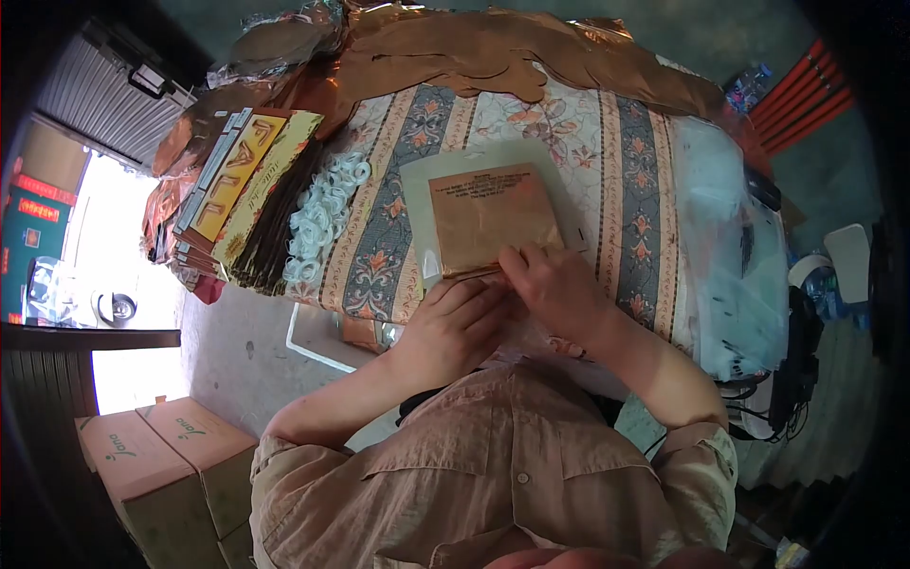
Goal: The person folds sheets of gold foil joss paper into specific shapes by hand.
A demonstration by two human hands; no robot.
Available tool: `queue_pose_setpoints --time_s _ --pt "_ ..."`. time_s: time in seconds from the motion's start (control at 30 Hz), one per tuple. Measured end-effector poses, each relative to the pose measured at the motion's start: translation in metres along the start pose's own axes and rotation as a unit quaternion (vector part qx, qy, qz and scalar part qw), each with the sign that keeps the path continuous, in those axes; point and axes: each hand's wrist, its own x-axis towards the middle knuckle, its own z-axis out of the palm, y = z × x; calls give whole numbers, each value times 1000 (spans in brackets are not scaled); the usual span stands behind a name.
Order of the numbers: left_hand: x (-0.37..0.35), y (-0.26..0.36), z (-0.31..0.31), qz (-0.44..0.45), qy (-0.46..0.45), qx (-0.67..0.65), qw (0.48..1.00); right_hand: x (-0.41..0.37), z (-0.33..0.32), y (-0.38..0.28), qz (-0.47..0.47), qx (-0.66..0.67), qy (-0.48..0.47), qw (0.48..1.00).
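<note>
A flat, clear plastic package (pixel 422 204) lies near the front of the cloth-covered table, with a hang-hole at its far end. Inside it shows a folded copper-coloured foil sheet (pixel 498 213) with small dark print along the top. My left hand (pixel 455 327) is closed at the package's near edge, its fingers curled and thumb hidden. Beside it, my right hand (pixel 555 289) pinches the same near edge at the right corner, fingertips on the foil-coloured face. Clear film (pixel 521 339) shows below the hands.
White rings (pixel 327 213) lie heaped left of the package, beside a stack of printed cards (pixel 251 194). Copper foil pieces (pixel 493 52) spread across the far edge. Clear plastic bags (pixel 725 247) pile at the right. Cardboard boxes (pixel 166 450) stand on the floor lower left.
</note>
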Motion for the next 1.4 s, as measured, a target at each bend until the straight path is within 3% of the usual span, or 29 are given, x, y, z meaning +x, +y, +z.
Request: queue_pose_setpoints --time_s 0.1,0.17,0.23,0.3,0.4,0.47,0.6,0.67,0.7,0.77,0.9,0.97,1.03,1.1,1.17,1.2,1.27,1.4 --pt "7 1 -19 -28 -50 -50 997 -3 2 0 -8 34 24 999" --pt "18 -14 -34 -115 -159 -196 961 -4 4 1 -31 21 24 999" --pt "41 -36 -50 -149 -174 -160 960 -4 2 -1 -27 37 22 999" --pt "66 -73 -40 -129 -60 -35 989 -4 1 -2 -23 49 21 998" --pt "92 -131 -13 -96 15 11 995 -5 5 1 -27 45 22 998" --pt "102 -145 -1 -191 -4 63 980 -5 8 3 -38 49 34 998" --pt "111 -146 -8 -275 -82 33 957 -6 6 3 -34 54 28 998" --pt "113 -157 -19 -368 -170 -121 906 -5 4 5 -43 64 16 997" --pt "108 -164 -18 -370 -169 -121 905 -5 5 5 -44 66 15 997" --pt "100 -175 -12 -380 -96 -280 876 -5 7 7 -47 59 31 997" --pt "100 -169 -17 -371 -107 -289 876 -5 -3 11 -30 113 3 993" --pt "98 -173 -13 -375 -87 -297 874 3 -25 21 102 302 -97 943" --pt "97 -172 -10 -355 -79 -296 883 13 -31 38 224 425 -44 876" --pt "97 -165 -10 -334 -71 -292 893 30 -17 62 229 333 126 906" --pt "101 -150 -12 -320 -72 -285 901 50 0 85 231 189 229 927" --pt "102 -146 -11 -317 -73 -284 902 57 13 99 232 187 233 926" --pt "101 -140 -4 -290 -59 -304 906 64 37 122 330 481 108 805" --pt "100 -132 -1 -286 -61 -322 900 63 51 129 286 512 93 805"
